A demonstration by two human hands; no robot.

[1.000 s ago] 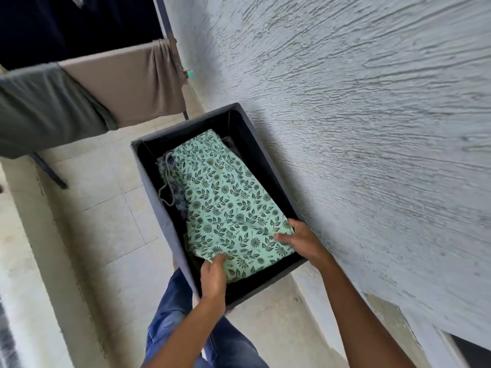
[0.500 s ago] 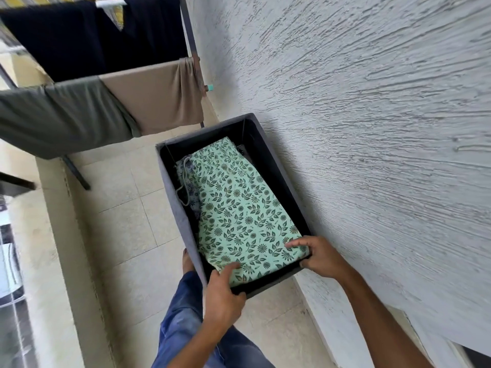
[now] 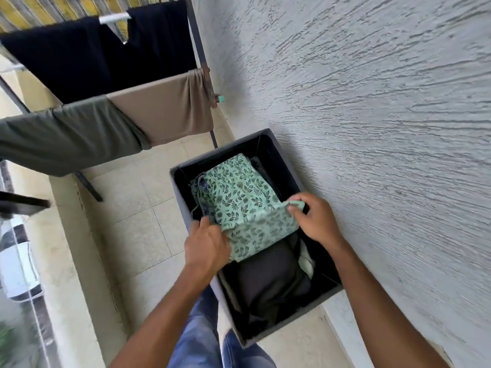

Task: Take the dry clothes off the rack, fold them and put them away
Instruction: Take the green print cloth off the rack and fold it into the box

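Observation:
A green leaf-print garment (image 3: 236, 197) lies in a dark grey fabric box (image 3: 183, 208) on the tiled floor beside the wall. Its near half is lifted and folded back over the far half. My left hand (image 3: 206, 248) grips the left corner of that flap. My right hand (image 3: 313, 219) pinches the right corner. Under the flap a dark folded garment (image 3: 268, 277) and a bit of pale cloth (image 3: 307, 261) show. On the drying rack (image 3: 202, 54) hang a black garment (image 3: 87, 54), a tan one (image 3: 164, 110) and an olive one (image 3: 66, 134).
A rough grey plastered wall (image 3: 372, 128) runs along the right, right next to the box. A low balcony parapet (image 3: 69, 261) runs on the left, with a white car (image 3: 16, 266) below. My jeans leg (image 3: 199, 335) is at the bottom.
Both hands have taken the near edge of the green garment and lifted it back toward the rack, uncovering the dark clothes beneath. The view has risen, showing more of the rack.

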